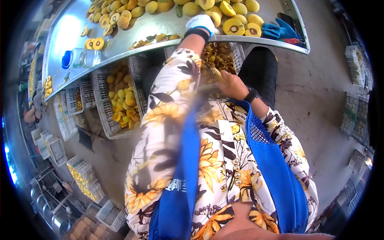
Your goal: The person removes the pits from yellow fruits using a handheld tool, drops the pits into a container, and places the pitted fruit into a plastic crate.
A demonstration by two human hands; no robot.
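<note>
Yellow peaches (151, 7) lie heaped on a metal-topped table, some cut in half with the pits showing, like the peach half (233, 27). My left hand (200, 23), in a white glove, rests at the table's near edge among the peaches. Its fingers are hidden, so whether it grips a fruit does not show. Nearer my body, my bare right hand (233, 85) is closed around a thin yellowish tool (217, 74), blurred at its far end. Beneath the table edge, in front of that hand, sits a crate of peach scraps (219, 56).
The table's raised metal rim (160, 43) runs before me. On it are a clear blue-capped bottle (85, 58) and blue gloves (279, 30). Below stands a white crate (99, 100) with peach pieces. Stacked crates (86, 178) stand left, more crates (354, 66) right.
</note>
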